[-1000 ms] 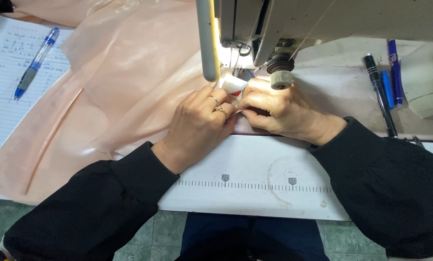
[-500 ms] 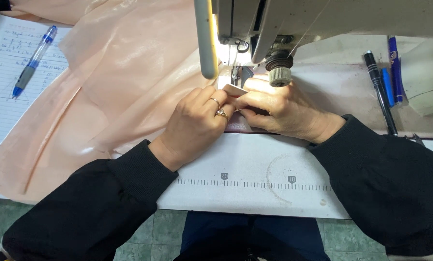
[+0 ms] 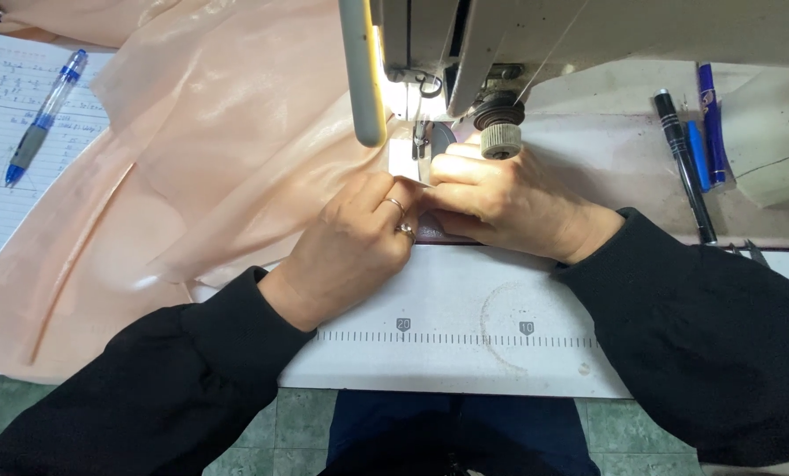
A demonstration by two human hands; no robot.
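Peach fabric [image 3: 209, 150] lies spread over the left part of the white sewing table [image 3: 465, 353], and its edge goes under the needle area [image 3: 421, 141] of the sewing machine [image 3: 535, 35]. The left hand [image 3: 350, 251] lies flat with its fingertips pressing the cloth near the needle, so the edge stays in line. The right hand [image 3: 500, 198] is closed narrowly on a small folded part of the cloth; perhaps it pinches a seam, but the fingers hide this. A blue pen [image 3: 46, 115] rests on lined paper [image 3: 7, 176] at the left. Several pens [image 3: 690, 150] lie at the right, away from the work.
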